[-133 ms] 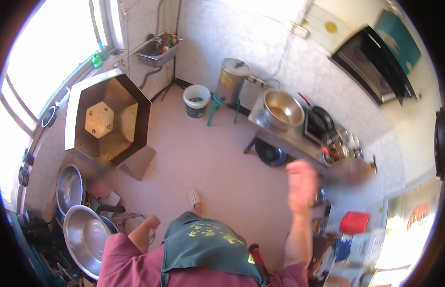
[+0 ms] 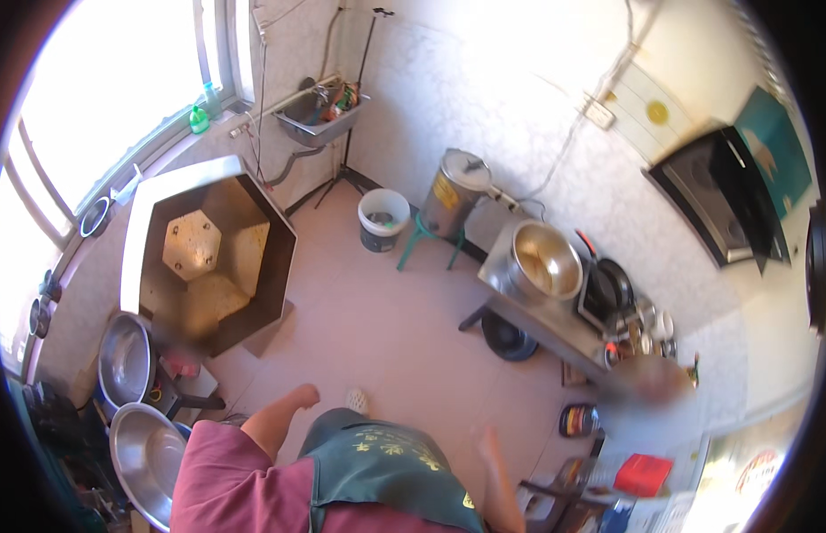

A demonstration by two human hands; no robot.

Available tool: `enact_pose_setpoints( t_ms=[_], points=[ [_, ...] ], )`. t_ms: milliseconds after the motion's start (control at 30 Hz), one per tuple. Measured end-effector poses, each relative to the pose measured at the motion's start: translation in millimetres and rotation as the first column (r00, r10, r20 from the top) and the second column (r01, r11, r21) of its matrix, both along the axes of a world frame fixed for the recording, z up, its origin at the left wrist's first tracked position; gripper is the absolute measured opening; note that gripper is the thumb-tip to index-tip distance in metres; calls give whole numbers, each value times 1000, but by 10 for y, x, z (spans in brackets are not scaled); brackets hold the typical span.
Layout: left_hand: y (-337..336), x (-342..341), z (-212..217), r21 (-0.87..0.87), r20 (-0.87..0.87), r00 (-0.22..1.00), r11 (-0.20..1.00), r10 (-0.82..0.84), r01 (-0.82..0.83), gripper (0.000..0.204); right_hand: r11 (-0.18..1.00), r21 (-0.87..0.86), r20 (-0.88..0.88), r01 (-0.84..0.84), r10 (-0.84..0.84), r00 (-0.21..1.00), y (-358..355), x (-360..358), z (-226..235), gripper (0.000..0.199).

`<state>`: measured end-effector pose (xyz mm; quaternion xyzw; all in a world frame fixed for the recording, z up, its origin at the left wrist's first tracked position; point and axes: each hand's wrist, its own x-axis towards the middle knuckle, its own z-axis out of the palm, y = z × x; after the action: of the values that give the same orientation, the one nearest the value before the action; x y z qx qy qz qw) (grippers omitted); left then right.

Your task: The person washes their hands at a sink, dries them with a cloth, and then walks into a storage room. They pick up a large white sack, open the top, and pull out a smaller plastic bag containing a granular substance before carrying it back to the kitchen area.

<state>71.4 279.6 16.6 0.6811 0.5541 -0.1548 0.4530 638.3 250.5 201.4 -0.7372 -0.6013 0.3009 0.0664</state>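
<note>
My left hand (image 2: 302, 397) hangs above the pink floor, left of the dark green apron (image 2: 386, 457). Its fingers blur together, and nothing shows in it. On the other side of the apron, my right hand (image 2: 488, 441) is low, fingers loosely apart and slightly smeared, with nothing in it. Neither hand touches an object. Nearest the left arm are two steel basins, one (image 2: 146, 457) in front of the other (image 2: 126, 360). A dark jar with a label (image 2: 577, 420) stands on the floor beyond my right hand.
At left stands a big hexagonal metal hopper (image 2: 284, 231). A sink (image 2: 311, 131), white bucket (image 2: 383, 200) and lidded steel drum (image 2: 457, 191) on a green stool line the far corner. A low table (image 2: 555, 311) at right bears a steel pot (image 2: 546, 258) and pans (image 2: 606, 289).
My right hand has dropped from its raised place at the right to beside the apron. My left hand is slightly higher and farther right. The view has shifted, moving the room rightward and down.
</note>
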Motion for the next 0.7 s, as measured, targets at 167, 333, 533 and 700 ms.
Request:
enact_pose_setpoints(
  t_ms=[167,333,533,700],
  points=[
    [2173,272,1339,330,405,885,866,230,-376,20,959,-156,27,235,-234,972,-116,-309,-853,63],
    [3981,493,1813,313,412,905,916,107,-251,27,980,-188,88,-70,88,992,2127,-501,-1015,49],
    [5784,-401,2086,382,188,977,909,102,-168,29,975,94,-6,-200,201,979,5938,-1926,-563,30],
    [7161,-2059,3041,667,367,806,472,464,-576,21,806,229,-183,-546,586,789,8355,-3845,733,31]
  ],
)
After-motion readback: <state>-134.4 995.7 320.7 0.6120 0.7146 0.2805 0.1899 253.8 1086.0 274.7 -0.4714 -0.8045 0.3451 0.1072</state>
